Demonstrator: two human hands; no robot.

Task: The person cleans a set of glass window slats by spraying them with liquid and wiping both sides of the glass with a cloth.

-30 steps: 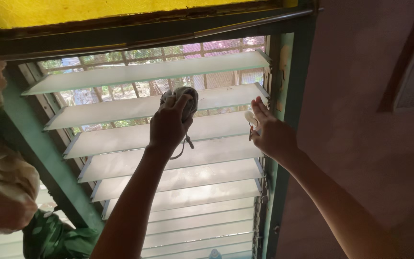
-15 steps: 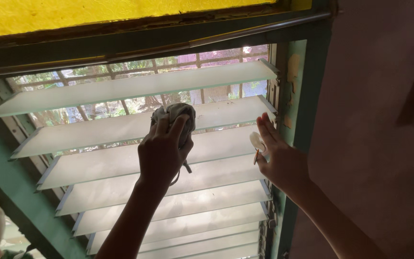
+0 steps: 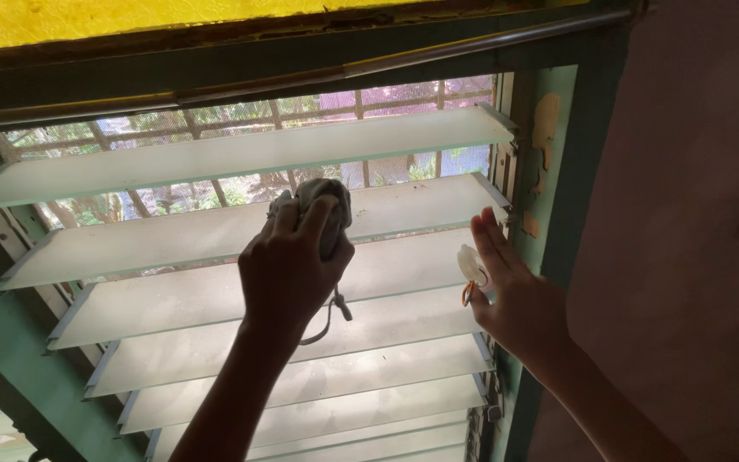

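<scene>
The grey cloth (image 3: 322, 205) is mostly hidden (behind the left hand (image 3: 288, 274)); lower slats (image 3: 369, 445) cut off.

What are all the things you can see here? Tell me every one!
glass slats: about eight in view, frosted white, tilted open across the window
window frame: one, green with peeling paint, right of the slats
yellow pane: one, along the top
rod: one, dark, under the yellow pane
wall: one, pinkish, right side
cloth: one, grey, bunched against the second slat
left hand: grips the cloth
right hand: fingers spread at the slats' right end, beside a small white piece
</scene>
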